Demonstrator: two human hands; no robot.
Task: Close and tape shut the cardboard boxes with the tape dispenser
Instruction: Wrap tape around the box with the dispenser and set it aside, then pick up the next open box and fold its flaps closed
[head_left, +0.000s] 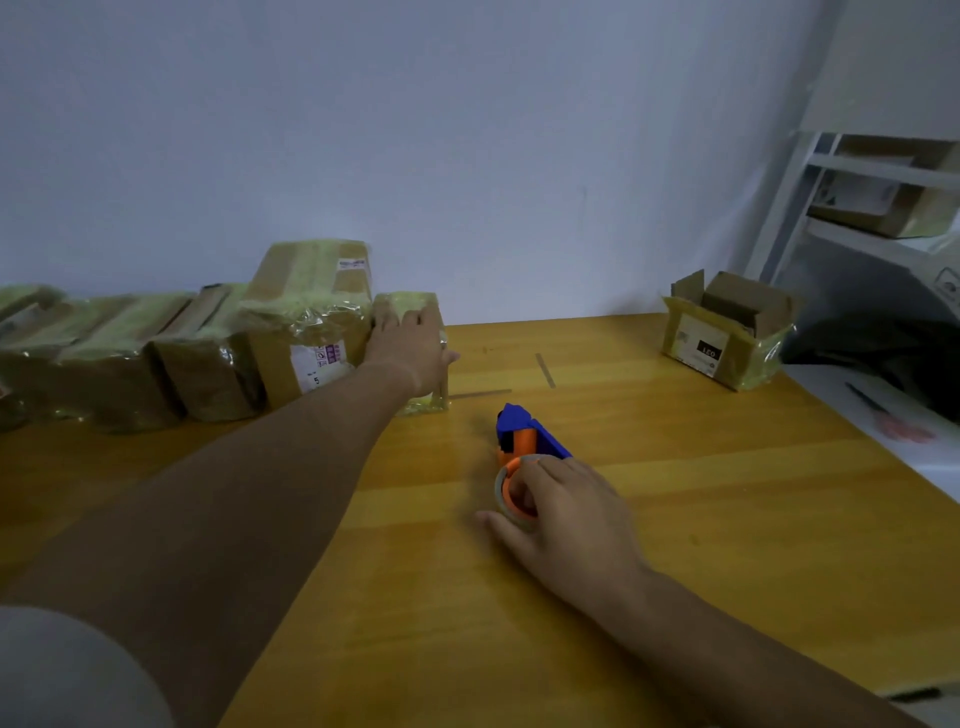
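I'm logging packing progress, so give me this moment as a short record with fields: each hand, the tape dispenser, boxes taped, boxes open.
left hand: rests on small taped box at row's end
right hand: grips tape dispenser on table
taped boxes: row along wall, left
open box: far right, flaps up

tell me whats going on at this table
A person is taping cardboard boxes shut at a wooden table. The left hand rests on a small taped box at the end of a row of sealed boxes along the wall. The right hand grips the roll end of a blue and orange tape dispenser lying on the table. At the far right corner one open box stands with its flaps up, not yet closed.
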